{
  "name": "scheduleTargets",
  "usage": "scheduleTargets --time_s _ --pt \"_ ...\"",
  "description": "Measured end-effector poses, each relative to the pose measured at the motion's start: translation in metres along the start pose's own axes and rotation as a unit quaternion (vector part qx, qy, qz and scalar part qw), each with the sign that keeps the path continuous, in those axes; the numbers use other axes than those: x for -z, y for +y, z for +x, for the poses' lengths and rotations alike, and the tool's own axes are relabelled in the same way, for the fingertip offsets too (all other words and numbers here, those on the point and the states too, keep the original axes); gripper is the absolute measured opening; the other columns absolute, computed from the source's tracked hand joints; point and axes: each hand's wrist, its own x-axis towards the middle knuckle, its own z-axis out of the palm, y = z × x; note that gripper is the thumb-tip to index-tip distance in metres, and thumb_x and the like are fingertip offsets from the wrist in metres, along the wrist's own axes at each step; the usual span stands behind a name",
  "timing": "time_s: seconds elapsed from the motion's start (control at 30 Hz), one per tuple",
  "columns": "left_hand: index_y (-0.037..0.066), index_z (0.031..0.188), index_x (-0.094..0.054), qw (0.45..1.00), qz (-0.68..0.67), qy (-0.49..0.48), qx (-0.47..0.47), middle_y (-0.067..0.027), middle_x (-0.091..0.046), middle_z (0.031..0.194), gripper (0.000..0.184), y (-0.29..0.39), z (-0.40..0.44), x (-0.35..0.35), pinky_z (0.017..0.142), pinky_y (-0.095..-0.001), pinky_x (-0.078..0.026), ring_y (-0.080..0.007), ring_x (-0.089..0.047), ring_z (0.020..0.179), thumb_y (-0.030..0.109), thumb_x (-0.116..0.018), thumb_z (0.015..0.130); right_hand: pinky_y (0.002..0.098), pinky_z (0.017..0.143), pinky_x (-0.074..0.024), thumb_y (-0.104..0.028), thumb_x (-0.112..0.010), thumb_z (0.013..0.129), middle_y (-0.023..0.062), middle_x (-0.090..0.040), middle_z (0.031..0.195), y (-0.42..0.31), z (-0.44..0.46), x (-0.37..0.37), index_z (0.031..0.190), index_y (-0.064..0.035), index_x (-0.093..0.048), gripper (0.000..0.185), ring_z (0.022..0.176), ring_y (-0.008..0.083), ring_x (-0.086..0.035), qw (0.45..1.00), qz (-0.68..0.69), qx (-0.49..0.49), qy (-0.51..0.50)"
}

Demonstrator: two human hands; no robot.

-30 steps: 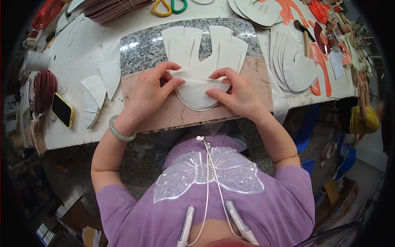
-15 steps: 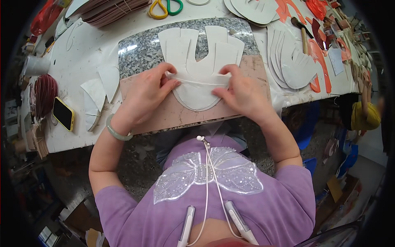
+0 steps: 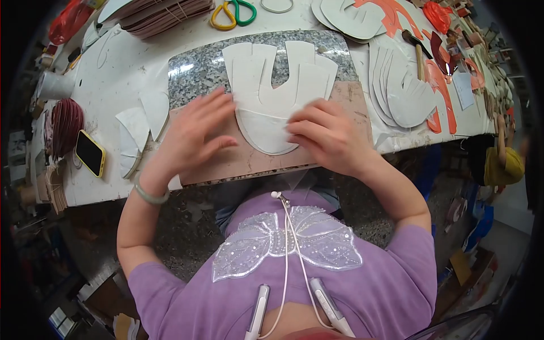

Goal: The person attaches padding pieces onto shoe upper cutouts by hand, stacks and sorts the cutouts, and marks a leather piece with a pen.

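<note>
Where the white table (image 3: 90,113) reaches its near edge, around the middle, it carries a speckled slab (image 3: 198,73) whose far part is bare. A pinkish board (image 3: 226,164) covers the near part of the slab. Across board and slab lies a white layered piece (image 3: 249,90), its rounded end towards the board's near edge and its 2 split arms stretching over the slab towards its far edge, with a notch between them. A seam-like line crosses it above the rounded end.

The left hand (image 3: 195,133) is over the board's left part, slightly blurred, fingers stretched out and thumb well apart from them, the fingertips just beside the piece. The right hand (image 3: 326,133) is bent over the board's right part, fingers curled, fingertips at the piece's right edge; whether they pinch it cannot be told.

Nearer the table's right end, fanned white cutouts (image 3: 408,102) overlap. A banded bundle (image 3: 164,17) sits by the far edge, left of the middle, and a maroon bundle (image 3: 67,127) near the left edge. A phone (image 3: 90,153) lies towards the near left corner. Scissors (image 3: 237,21) with 1 yellow and 1 green handle lie beside the banded bundle.
</note>
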Motion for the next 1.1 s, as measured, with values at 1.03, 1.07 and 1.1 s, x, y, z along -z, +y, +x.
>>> scheduleTargets --time_s 1.03,1.07,1.1 --pt "0.016 0.150 -0.039 0.997 -0.055 -0.046 -0.022 -0.0031 -0.045 0.149 0.113 -0.016 0.051 -0.006 0.110 -0.0447 -0.025 -0.0265 -0.037 0.134 0.058 -0.083 0.055 0.0338 0.074 -0.0478 -0.009 -0.072 0.080 0.0075 -0.054 0.092 0.004 0.035 -0.041 0.089 -0.0044 -0.058 0.017 0.080 0.0233 -0.057 0.973 0.099 -0.199 -0.064" --pt "0.016 0.150 -0.039 0.997 -0.050 -0.045 -0.026 -0.0031 -0.045 0.150 0.113 -0.016 0.051 -0.007 0.110 -0.0447 -0.025 -0.0264 -0.037 0.134 0.058 -0.083 0.055 0.0338 0.073 -0.0474 -0.009 -0.071 0.080 0.0075 -0.054 0.091 0.004 0.035 -0.040 0.088 -0.0044 -0.058 0.016 0.079 0.0232 -0.056 0.972 0.108 -0.196 -0.066" --pt "0.016 0.150 -0.039 0.998 -0.045 -0.045 -0.029 -0.0031 -0.045 0.150 0.112 -0.016 0.050 -0.007 0.110 -0.0448 -0.025 -0.0264 -0.037 0.134 0.058 -0.083 0.055 0.0338 0.072 -0.0470 -0.009 -0.071 0.080 0.0075 -0.054 0.090 0.004 0.034 -0.039 0.087 -0.0044 -0.057 0.016 0.078 0.0231 -0.056 0.972 0.118 -0.193 -0.068"
